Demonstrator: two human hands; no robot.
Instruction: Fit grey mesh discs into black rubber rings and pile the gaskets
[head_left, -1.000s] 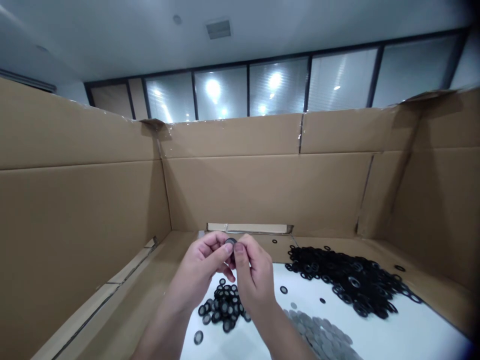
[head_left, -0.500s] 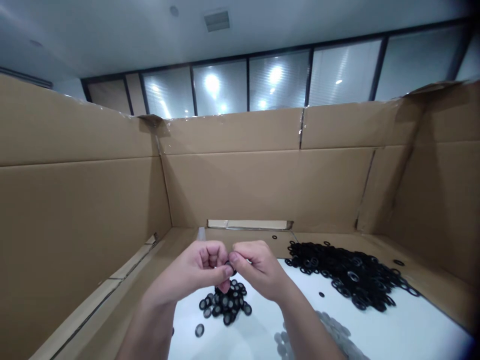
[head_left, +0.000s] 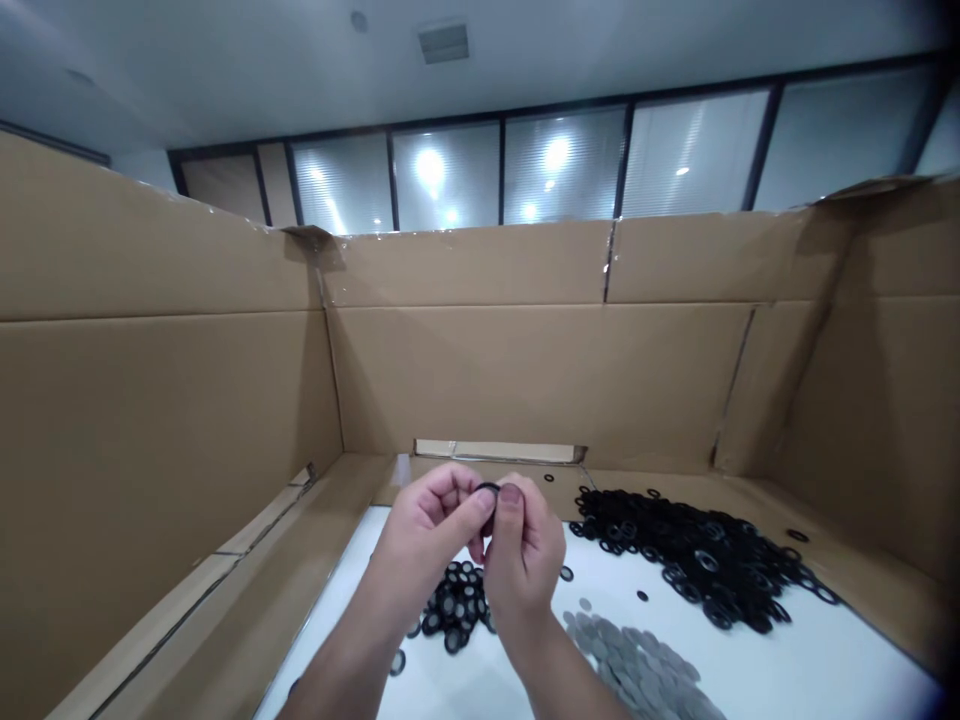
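Note:
A small black ring [head_left: 487, 487] is pinched between the thumbs and fingers of both hands above the white board. My left hand [head_left: 427, 525] is closed on its left side, thumb on top. From the right, my right hand [head_left: 526, 550] grips it with thumb and curled fingers. Whether a disc sits inside the ring is hidden by the fingers. Below the hands lies a heap of black rings with grey centres [head_left: 454, 600], partly covered by my right hand. To the right of my wrist spreads a pile of thin grey discs [head_left: 641, 660].
A large heap of black rings [head_left: 705, 555] lies at the right. Single rings lie apart, one near the back [head_left: 549, 478] and one on the right cardboard [head_left: 797, 536]. Tall cardboard walls [head_left: 480, 375] enclose the white board [head_left: 817, 660] at left, back and right.
Both hands have shifted slightly right and up, and my right hand has turned more upright. The ring shows more clearly between the fingers. More of the grey discs is uncovered.

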